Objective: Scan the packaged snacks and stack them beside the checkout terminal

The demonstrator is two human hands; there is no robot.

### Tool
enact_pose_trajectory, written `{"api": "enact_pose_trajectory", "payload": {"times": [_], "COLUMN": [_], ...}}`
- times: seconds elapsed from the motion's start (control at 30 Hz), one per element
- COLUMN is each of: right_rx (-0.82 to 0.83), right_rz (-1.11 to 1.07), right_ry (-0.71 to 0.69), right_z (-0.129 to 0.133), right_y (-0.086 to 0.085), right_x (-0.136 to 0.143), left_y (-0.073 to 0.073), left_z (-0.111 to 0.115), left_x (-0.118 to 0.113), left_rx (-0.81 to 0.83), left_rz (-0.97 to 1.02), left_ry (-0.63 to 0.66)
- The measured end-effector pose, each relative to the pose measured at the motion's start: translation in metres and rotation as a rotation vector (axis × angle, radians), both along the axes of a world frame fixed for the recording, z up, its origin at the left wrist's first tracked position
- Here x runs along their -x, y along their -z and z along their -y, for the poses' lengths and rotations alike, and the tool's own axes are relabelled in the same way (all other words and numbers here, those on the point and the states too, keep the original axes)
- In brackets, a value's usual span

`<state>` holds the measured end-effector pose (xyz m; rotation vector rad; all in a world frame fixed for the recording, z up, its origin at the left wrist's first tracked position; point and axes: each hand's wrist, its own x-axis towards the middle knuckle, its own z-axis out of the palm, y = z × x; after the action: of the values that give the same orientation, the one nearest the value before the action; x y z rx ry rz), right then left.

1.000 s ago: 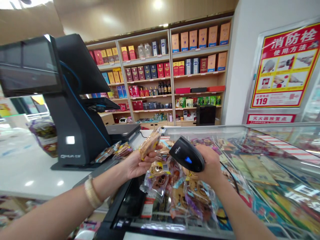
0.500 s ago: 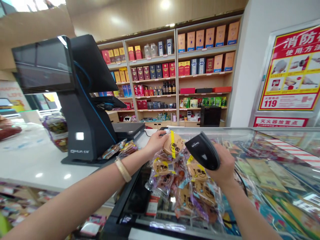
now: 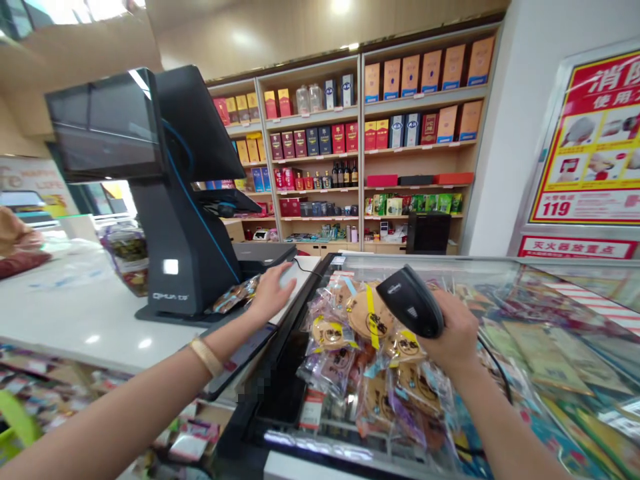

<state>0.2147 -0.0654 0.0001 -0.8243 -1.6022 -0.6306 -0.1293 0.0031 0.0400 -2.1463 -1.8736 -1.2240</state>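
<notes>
Closest to you, wrapped round snacks [image 3: 377,390] lie piled on the glass surface [image 3: 333,432]. Just above them, your right grip [image 3: 453,330] is wrapped around the black scanner [image 3: 410,301]. Your left grip [image 3: 273,293] is released, fingers spread, at small packets [image 3: 235,295] beside the monitor stand [image 3: 185,253]; contact is unclear. Beyond, boxes [image 3: 410,77] line the shelves [image 3: 320,159].

It's a shop — checkout terminal [image 3: 187,233], scanner [image 3: 411,303], stocked shelves [image 3: 420,162].

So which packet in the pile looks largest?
The round, yellow-striped packet just left of the scanner in the right hand; it looks broader than the others around it.
</notes>
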Motion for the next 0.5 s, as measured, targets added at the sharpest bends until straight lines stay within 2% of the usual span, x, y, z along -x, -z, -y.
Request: {"api": "enact_pose_trajectory", "payload": {"times": [0.07, 0.13, 0.2, 0.33, 0.5], "right_rx": [0.008, 0.021, 0.040, 0.052, 0.047], "right_rz": [0.005, 0.015, 0.032, 0.054, 0.070], "right_ry": [-0.007, -0.018, -0.024, -0.017, -0.013], "right_z": [0.000, 0.000, 0.001, 0.001, 0.000], "right_y": [0.000, 0.001, 0.001, 0.003, 0.005], "right_x": [0.000, 0.001, 0.002, 0.004, 0.003], "left_y": [0.005, 0.010, 0.014, 0.020, 0.016], "left_z": [0.001, 0.004, 0.006, 0.009, 0.013], "left_x": [0.040, 0.074, 0.100, 0.126, 0.132], "left_rx": [0.030, 0.132, 0.240, 0.418, 0.396], "left_rz": [-0.143, -0.259, -0.343, -0.394, -0.402], "left_ry": [-0.199, -0.382, -0.489, -0.466, -0.430]}}
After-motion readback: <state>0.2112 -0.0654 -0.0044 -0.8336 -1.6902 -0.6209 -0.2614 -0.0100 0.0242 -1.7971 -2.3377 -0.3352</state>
